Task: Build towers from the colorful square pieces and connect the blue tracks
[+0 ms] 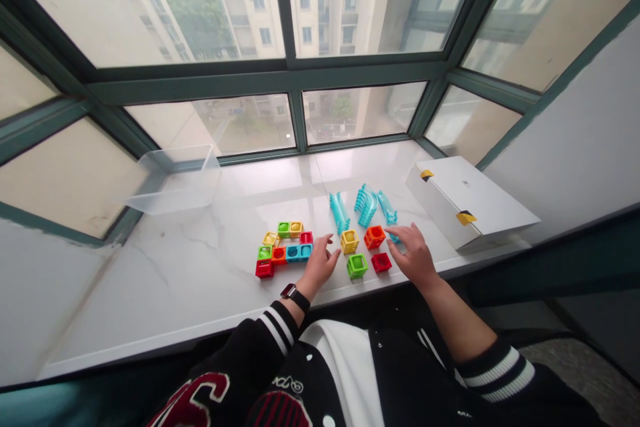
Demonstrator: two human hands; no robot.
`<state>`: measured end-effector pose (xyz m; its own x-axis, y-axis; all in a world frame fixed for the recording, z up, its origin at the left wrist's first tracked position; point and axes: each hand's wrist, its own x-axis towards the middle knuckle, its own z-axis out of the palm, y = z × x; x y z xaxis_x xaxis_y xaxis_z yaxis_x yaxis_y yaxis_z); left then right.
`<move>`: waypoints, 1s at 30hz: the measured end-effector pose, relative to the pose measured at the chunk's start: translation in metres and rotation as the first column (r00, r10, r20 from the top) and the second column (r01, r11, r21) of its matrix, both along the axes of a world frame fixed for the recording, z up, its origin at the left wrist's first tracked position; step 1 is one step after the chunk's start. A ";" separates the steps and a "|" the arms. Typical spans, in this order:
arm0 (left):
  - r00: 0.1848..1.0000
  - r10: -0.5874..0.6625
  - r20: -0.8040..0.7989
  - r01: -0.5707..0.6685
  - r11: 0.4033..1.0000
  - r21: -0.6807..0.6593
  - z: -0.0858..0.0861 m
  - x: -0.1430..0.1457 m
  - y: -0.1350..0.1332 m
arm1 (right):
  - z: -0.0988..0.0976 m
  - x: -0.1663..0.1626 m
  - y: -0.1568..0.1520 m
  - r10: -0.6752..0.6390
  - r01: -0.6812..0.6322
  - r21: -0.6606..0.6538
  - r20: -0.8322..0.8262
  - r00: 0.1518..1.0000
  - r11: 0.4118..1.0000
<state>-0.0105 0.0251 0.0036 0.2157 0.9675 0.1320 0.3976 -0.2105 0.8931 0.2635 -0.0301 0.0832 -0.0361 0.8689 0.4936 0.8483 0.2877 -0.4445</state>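
My left hand point(321, 263) is open, its fingers apart, between a joined group of coloured cube blocks and several loose ones. In that group, a blue block point(293, 253) and a crimson block point(306, 237) lie nearest to it. A yellow block point(349, 241) and a green block point(357, 266) stand just right of its fingertips. My right hand point(411, 253) is open too, fingers stretched toward an orange block point(375, 237); whether they touch is unclear. Below that sits a red block point(381, 262). Turquoise track pieces point(367, 205) lie behind, one partly hidden by my right fingers.
On the marble sill point(200, 280), a clear plastic bin point(175, 202) stands at the back left. A white box point(475, 197) with yellow-and-black tabs rests at the right. Green-framed windows point(250, 83) enclose the sill at the back and sides.
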 end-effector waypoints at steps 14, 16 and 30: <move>0.840 0.349 -0.415 -0.294 0.936 0.192 0.030 -0.182 -0.015 | 0.015 -0.078 0.011 0.330 -0.287 0.239 -0.162 0.930 0.928; 0.808 0.327 -0.490 -0.287 0.945 0.157 0.018 -0.187 -0.023 | 0.016 -0.092 0.011 0.375 -0.340 0.203 -0.175 0.910 0.918; 0.797 0.227 -0.560 -0.284 0.959 -0.014 0.003 -0.182 -0.036 | -0.015 -0.175 0.021 0.495 -0.438 -0.439 0.017 0.869 0.785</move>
<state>-0.1923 -0.0106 0.0061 -0.0320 0.9992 -0.0251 0.8530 0.0404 0.5203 0.0886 -0.0086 0.0684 -0.5257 0.8485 0.0616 0.7136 0.4792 -0.5111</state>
